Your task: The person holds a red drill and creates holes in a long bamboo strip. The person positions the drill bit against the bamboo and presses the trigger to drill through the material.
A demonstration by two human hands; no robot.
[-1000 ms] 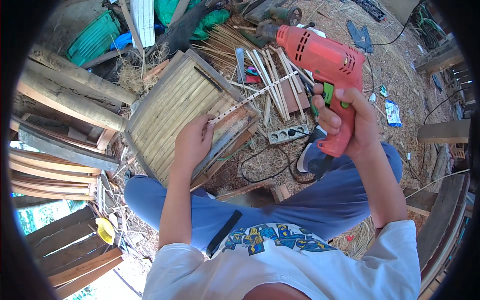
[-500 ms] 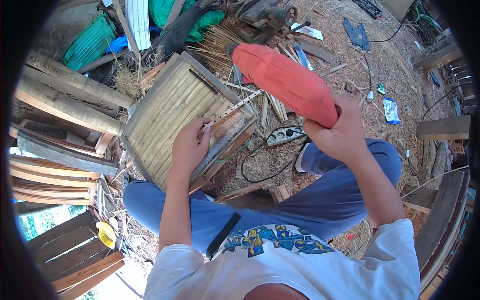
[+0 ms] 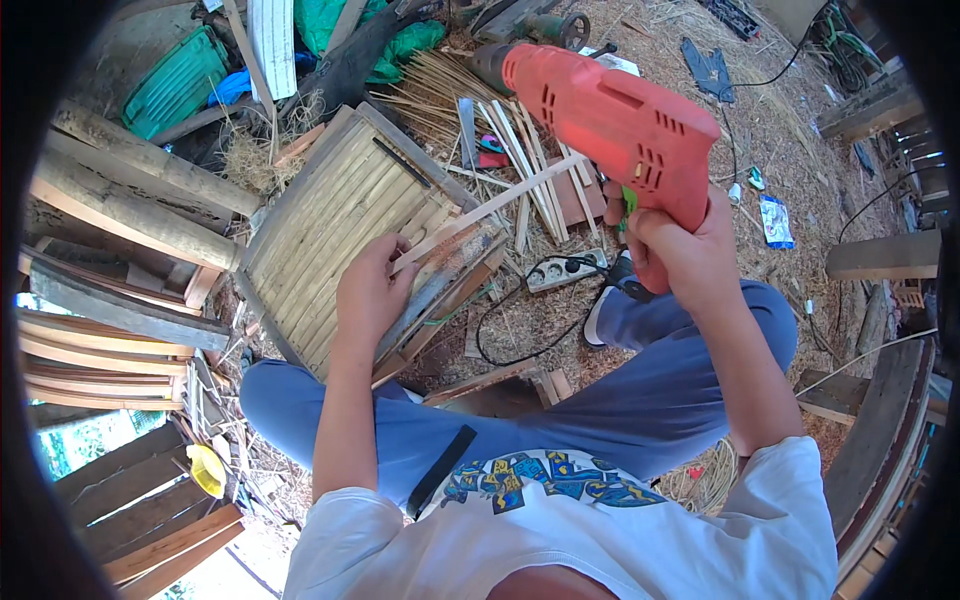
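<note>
My right hand (image 3: 692, 255) is wrapped round the handle of a red power drill (image 3: 610, 115), raised above the ground with its dark chuck pointing to the far left. A green part shows at the handle by my fingers. Between the fingers of my left hand (image 3: 368, 292) is one end of a thin, pale wooden strip (image 3: 492, 207). The strip slants away to the far right, its far end near the drill's underside. Beneath it lies a wooden panel (image 3: 335, 225) of slats in a frame, with my left hand over its right part. The drill's tip stays apart from the strip.
A white power strip (image 3: 566, 270) with a black cable lies by my shoe. Loose wooden strips (image 3: 515, 165) and a machine with a handwheel (image 3: 570, 30) are beyond the panel. Curved timber pieces (image 3: 105, 345) stand at the left; a yellow hard-looking object (image 3: 207, 470) lies below them.
The drill has moved right and turned, showing its vented side. The wooden strip has rolled: its row of holes faced up before, and a plain face shows now.
</note>
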